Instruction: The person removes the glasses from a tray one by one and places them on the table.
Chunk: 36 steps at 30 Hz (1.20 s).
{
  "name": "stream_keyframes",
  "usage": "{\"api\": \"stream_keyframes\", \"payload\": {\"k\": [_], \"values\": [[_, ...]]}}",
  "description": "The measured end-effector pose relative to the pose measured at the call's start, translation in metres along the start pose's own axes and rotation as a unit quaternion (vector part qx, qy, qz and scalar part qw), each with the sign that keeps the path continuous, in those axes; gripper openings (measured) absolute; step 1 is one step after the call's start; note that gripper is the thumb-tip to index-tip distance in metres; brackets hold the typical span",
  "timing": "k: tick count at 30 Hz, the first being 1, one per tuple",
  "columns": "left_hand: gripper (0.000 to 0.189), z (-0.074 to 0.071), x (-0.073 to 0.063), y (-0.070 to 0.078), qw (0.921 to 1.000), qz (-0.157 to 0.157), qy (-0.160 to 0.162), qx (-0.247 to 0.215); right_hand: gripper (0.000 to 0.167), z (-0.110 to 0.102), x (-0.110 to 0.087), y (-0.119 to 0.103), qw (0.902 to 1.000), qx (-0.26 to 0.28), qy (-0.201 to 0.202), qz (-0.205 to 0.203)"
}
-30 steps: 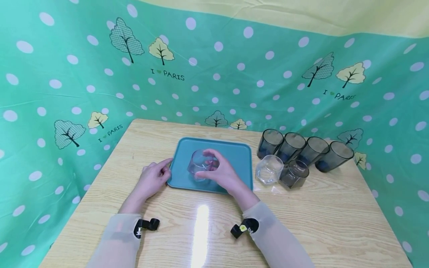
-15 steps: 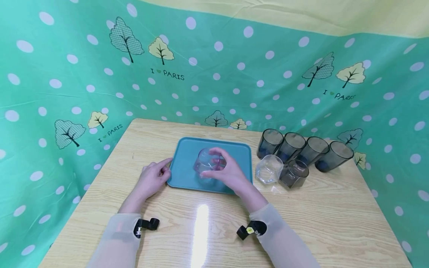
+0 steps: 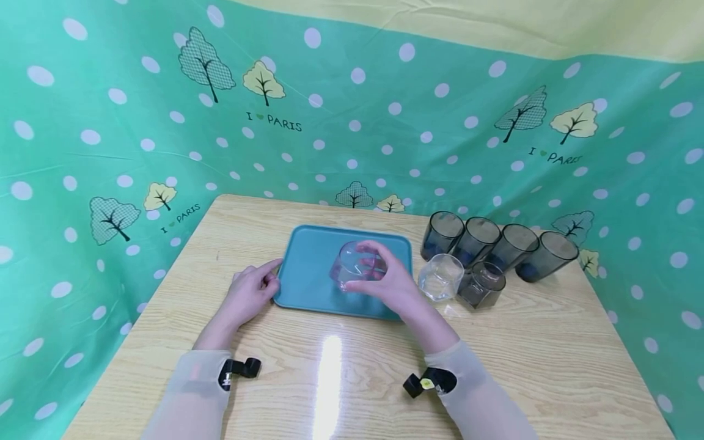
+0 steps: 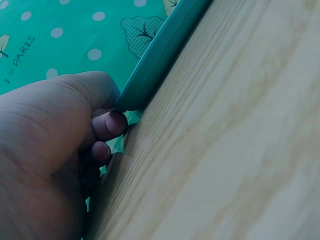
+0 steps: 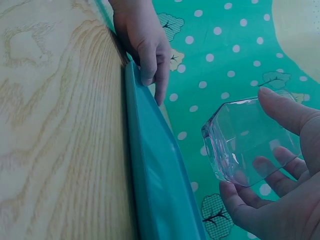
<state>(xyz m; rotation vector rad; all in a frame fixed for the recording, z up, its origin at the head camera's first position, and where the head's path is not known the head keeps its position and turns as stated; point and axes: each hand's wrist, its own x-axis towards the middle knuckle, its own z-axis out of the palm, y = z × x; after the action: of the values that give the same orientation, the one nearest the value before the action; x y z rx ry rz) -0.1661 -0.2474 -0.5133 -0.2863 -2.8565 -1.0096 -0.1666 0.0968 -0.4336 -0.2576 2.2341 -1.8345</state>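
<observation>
My right hand (image 3: pixel 397 290) grips a clear, faintly pink faceted drinking glass (image 3: pixel 349 264) between thumb and fingers. In the right wrist view this glass (image 5: pixel 245 140) is held up off the blue-green tray (image 5: pixel 167 185), with the fingertips spread along its sides. My left hand (image 3: pixel 253 294) is at the left edge of the rectangular tray (image 3: pixel 308 284). From the left wrist, the thumb and forefinger of that hand (image 4: pixel 55 135) pinch the tray's rim (image 4: pixel 145 70), the other fingers curled below.
Several tall smoky-grey tumblers (image 3: pixel 443 235) stand in a row at the back right. Before them sit a short clear glass (image 3: pixel 441 280) and a short grey glass (image 3: pixel 481 286), close to the tray's right edge. A polka-dot curtain (image 3: pixel 352 110) hangs behind the wooden table (image 3: pixel 495 373).
My right hand has carried the pinkish glass to the right over the tray, and slightly away from me. The left hand and the tray stay where they were.
</observation>
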Motion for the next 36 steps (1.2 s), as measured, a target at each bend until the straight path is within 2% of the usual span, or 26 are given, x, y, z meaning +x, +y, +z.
{"api": "stream_keyframes", "payload": {"k": [10,21,36], "values": [[0.049,-0.001,0.000,-0.001,1.0000,0.001,-0.002,0.003,0.075,-0.025,-0.017,-0.012,1.0000,-0.001,-0.001,-0.004],[0.049,-0.001,0.000,-0.001,1.0000,-0.001,-0.004,0.001,0.082,-0.054,-0.032,-0.023,0.9997,0.002,0.010,-0.023],[0.049,0.000,0.001,-0.003,1.0000,-0.005,-0.006,-0.003,0.077,-0.094,-0.060,-0.034,0.9969,-0.049,0.047,-0.040]]}}
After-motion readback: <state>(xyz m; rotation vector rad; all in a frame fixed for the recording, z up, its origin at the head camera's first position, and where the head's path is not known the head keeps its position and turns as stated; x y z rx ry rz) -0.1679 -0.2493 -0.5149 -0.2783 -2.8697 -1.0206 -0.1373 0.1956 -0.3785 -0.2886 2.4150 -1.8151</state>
